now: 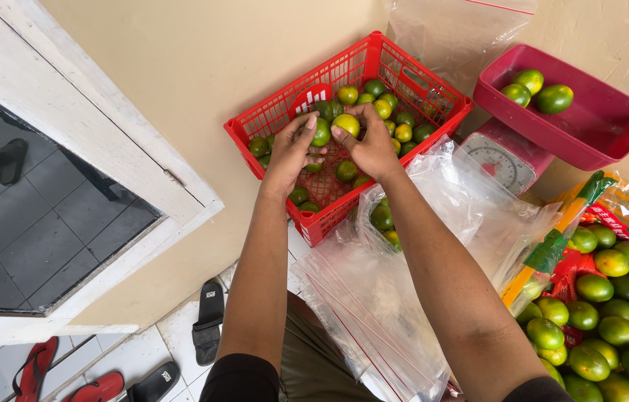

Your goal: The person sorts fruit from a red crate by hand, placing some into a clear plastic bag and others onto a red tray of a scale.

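Your left hand [292, 149] and right hand [366, 145] are both down in the red plastic basket [403, 63]. The left grip is clenched on a green citrus fruit [321, 132]; the right grip is grasping a yellow-green citrus fruit [346, 124] just beside it. Both fruits sit above the loose pile of small green and yellow fruit [396, 123] filling the basket's far end. Just right of the basket, under your right forearm, lies a stack of clear zip bags [374, 313], one bag [385, 216] already holding a few green fruits. Further right stands a dial scale [499, 162] with a red pan [597, 141] carrying three green fruits [534, 89]. Bottom right, a heap of larger green oranges [612, 320] lies in an open printed sack [627, 205]. Sandals [209, 320] on the tiled floor below.
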